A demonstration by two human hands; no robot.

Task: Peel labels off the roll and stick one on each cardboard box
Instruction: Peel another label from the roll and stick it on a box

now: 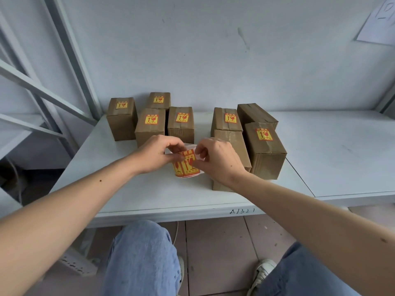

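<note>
Eight boxes (pixel 180 124) behind label roll (pixel 185 165)

Left hand (pixel 157 154) grips the label roll (pixel 186 165) above the white table (pixel 132 189); right hand (pixel 218 160) pinches its upper edge; six far cardboard boxes show yellow labels; two boxes show none.

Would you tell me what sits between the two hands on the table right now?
In the head view, the label roll sits between the left hand and the right hand, both gripping it.
</note>
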